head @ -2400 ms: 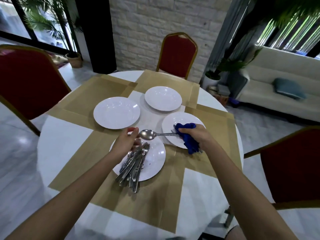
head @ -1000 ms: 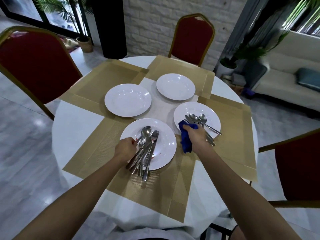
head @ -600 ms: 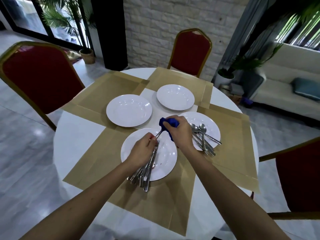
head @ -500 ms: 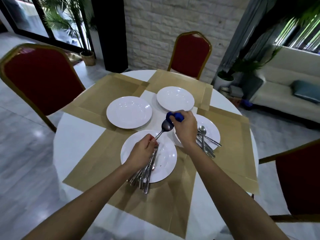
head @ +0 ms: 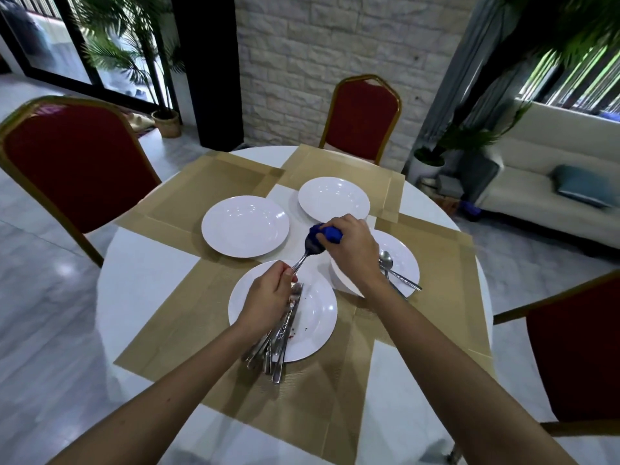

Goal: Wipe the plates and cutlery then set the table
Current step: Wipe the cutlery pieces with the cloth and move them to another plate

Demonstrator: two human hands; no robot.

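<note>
My left hand (head: 266, 298) pinches the handle of a metal spoon (head: 307, 253) raised above the near white plate (head: 318, 317). A blue cloth (head: 327, 233), held in my right hand (head: 352, 246), is pressed around the spoon's bowl. Several more pieces of cutlery (head: 278, 344) lie piled on the near plate, partly under my left hand. The right plate (head: 404, 260) carries a few spoons (head: 389, 266). Two bare white plates sit farther off, the left plate (head: 245, 226) and the far plate (head: 333, 199).
Tan placemats (head: 208, 193) cover the round white table (head: 141, 290). Red chairs stand at the left (head: 73, 162), far side (head: 362, 119) and right (head: 577, 350). A cream sofa (head: 557, 169) and potted plants stand beyond the table.
My right hand left wiped spoons on the right plate and swung left with the cloth. My left hand lifted another spoon from the pile, and the cloth now wraps its bowl.
</note>
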